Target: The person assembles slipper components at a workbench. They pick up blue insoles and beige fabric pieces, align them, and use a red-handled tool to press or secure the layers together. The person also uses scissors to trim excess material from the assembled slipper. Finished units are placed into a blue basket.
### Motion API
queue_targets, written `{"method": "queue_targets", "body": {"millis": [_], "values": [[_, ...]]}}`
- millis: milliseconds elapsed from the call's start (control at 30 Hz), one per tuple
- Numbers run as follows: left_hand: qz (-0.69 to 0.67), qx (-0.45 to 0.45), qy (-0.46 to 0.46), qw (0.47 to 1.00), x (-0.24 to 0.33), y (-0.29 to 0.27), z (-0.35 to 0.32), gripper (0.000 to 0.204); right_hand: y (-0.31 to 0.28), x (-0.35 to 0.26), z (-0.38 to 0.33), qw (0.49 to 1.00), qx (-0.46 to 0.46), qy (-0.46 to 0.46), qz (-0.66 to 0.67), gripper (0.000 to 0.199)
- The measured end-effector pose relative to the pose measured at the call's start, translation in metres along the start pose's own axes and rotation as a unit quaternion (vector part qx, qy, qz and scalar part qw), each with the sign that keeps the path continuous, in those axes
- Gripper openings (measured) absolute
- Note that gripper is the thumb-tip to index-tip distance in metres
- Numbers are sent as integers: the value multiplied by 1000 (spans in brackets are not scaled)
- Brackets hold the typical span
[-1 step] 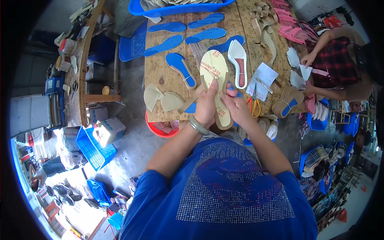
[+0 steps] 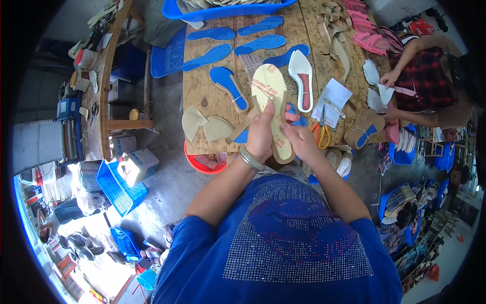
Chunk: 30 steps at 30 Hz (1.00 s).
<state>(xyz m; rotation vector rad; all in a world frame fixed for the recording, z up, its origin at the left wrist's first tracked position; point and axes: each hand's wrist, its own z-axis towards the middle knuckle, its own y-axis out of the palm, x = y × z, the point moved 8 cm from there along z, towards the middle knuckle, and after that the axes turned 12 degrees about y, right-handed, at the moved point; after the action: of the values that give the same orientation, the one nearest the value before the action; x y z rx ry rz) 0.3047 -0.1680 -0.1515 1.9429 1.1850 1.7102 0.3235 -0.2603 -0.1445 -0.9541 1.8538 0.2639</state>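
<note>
Nearby, blue insoles (image 2: 213,57) (scissors (image 2: 322,133) too)

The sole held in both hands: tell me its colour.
Pale yellow-cream sole with red print, seen in the head view.

Wooden worktable (image 2: 202,109) on grey concrete floor (image 2: 167,167) (sunlit).

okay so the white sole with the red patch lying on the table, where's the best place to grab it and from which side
Probably the narrow heel end of the white sole, nearest the person. It lies flat, lengthwise away from them, beside the beige sole both hands hold. Come from the right with the right hand; that side looks freer.
</note>
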Motion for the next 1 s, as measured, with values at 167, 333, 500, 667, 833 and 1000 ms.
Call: {"method": "queue_targets", "body": {"millis": [167,333,500,667,833,1000], "values": [[-1,30,0,1000,1,-14,7,50,13,32,-18,991,-28,70,112,45],[-46,-23,-23,998,-13,-7,8,65,14,57,-20,979,-9,123,164,48],[-133,-59,-28,989,-37,-5,2,71,16,74,-11,969,-16,151,197,49],[-49,-19,-59,997,-45,-11,1,60,20,87,-8,961,-55,171,210,46],[13,-32,-70,997,-54,-21,1,57,21,99,-5,955,-84,199,203,38],[181,-53,-24,982,-61,-36,1,54,20,111,5,974,-103,183,86,34]]}}
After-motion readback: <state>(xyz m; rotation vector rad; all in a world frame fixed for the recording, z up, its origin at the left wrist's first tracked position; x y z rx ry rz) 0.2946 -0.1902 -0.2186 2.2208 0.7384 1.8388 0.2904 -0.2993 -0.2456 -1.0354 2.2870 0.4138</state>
